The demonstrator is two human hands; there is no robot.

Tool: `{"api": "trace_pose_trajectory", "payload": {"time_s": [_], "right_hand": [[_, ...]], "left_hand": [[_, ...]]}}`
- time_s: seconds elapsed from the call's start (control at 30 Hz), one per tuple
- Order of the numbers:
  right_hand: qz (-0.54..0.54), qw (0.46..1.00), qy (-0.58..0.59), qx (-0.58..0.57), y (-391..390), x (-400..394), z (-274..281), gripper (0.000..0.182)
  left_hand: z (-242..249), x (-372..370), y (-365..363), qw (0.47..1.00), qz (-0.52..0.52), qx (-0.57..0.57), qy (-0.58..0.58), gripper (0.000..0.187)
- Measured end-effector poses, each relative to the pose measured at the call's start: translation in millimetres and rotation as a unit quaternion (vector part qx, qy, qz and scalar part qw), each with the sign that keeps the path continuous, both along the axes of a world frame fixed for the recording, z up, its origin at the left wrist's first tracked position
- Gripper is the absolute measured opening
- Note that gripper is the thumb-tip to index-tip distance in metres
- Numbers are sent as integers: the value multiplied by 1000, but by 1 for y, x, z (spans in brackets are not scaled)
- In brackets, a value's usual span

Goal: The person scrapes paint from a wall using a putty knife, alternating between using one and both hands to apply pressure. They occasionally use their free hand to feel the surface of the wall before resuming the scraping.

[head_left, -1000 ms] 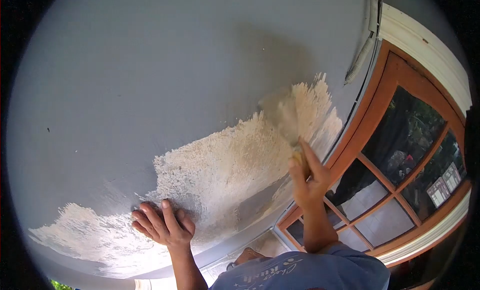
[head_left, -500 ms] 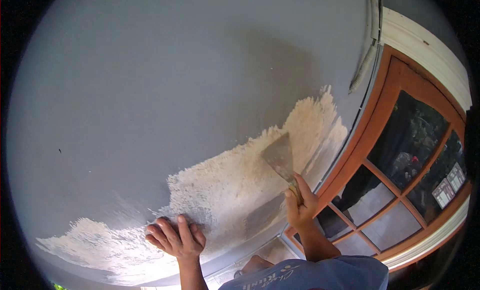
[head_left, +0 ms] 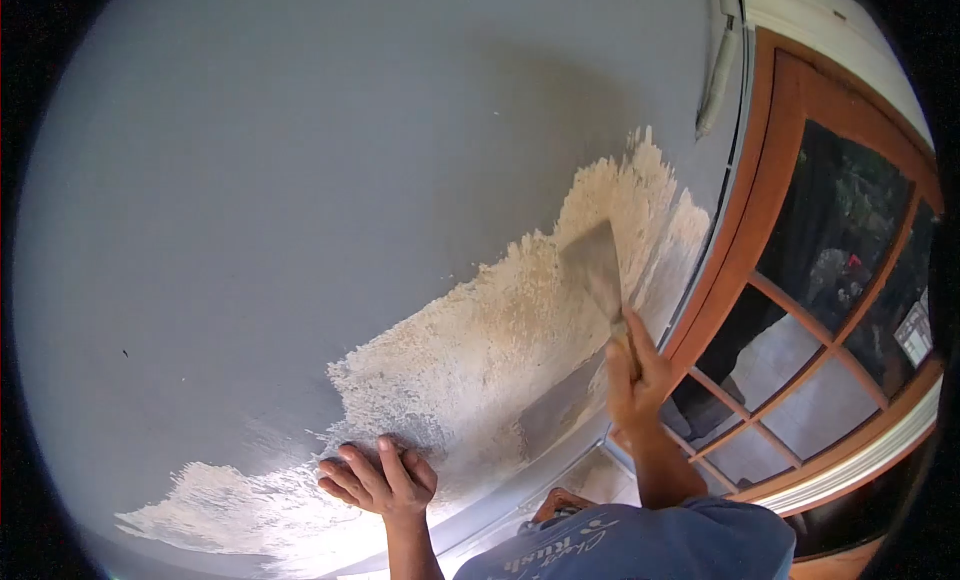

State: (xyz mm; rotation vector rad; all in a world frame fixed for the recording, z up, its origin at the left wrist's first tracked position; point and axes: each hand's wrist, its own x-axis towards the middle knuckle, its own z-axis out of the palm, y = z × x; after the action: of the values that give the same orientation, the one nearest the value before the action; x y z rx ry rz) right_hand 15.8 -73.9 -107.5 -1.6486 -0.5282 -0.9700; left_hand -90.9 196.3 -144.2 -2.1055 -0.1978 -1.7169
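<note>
My right hand is closed around the handle of a putty knife. The wide metal blade points up and lies over the bare, cream-coloured patch of the grey wall. Whether the blade's edge presses on the surface cannot be made out. Lower down and to the left, my left hand leans on the wall with its fingers spread, beside the rough edge of the patch. Dark shading lies around those fingertips, and I see no tool in that hand.
Right of the patch stands a brown wooden door with glass panes and a white frame. A pale pipe or cable cover runs down the wall near the frame. A ledge of grey wall borders the patch below.
The view has shifted, so the wall patch and door sit differently in the picture. My right hand and the putty knife appear farther right and slightly higher. My left hand stays on the wall.
</note>
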Motion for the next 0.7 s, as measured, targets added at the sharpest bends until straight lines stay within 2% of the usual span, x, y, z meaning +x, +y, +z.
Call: {"api": "trace_pose_trajectory", "payload": {"time_s": [0.1,0.17,0.27,0.33,0.37,0.43,0.47,0.5,0.53,0.6,0.7], "right_hand": [[18,999,-27,20,-5,18,47,43],[19,999,-13,33,3,20,56,43],[73,997,10,23,13,18,31,44],[116,993,16,-10,26,0,3,44],[146,989,1,-20,31,-4,-6,44],[211,977,-33,2,40,-7,-7,45],[245,968,-47,13,43,-11,-8,46],[252,966,-59,-9,43,-10,-1,45],[247,965,-83,-25,47,-9,3,45],[238,960,-140,-53,55,-8,8,44],[254,956,-128,-68,57,-14,0,45]], "left_hand": [[0,2,-2,1000,6,-7,-2,47],[-1,3,-5,1000,-2,-20,-7,45],[14,3,-20,999,-29,-24,-39,38],[7,2,-29,976,-207,-67,-22,33],[4,2,-36,952,-294,-89,-12,31],[27,-1,-67,903,-342,-203,161,36],[44,-1,-87,833,-367,-337,240,46],[53,3,-97,740,-434,-427,286,55],[55,5,-100,684,-495,-446,298,57],[66,15,-111,657,-535,-445,289,56],[78,22,-123,582,-574,-535,212,43]]}}
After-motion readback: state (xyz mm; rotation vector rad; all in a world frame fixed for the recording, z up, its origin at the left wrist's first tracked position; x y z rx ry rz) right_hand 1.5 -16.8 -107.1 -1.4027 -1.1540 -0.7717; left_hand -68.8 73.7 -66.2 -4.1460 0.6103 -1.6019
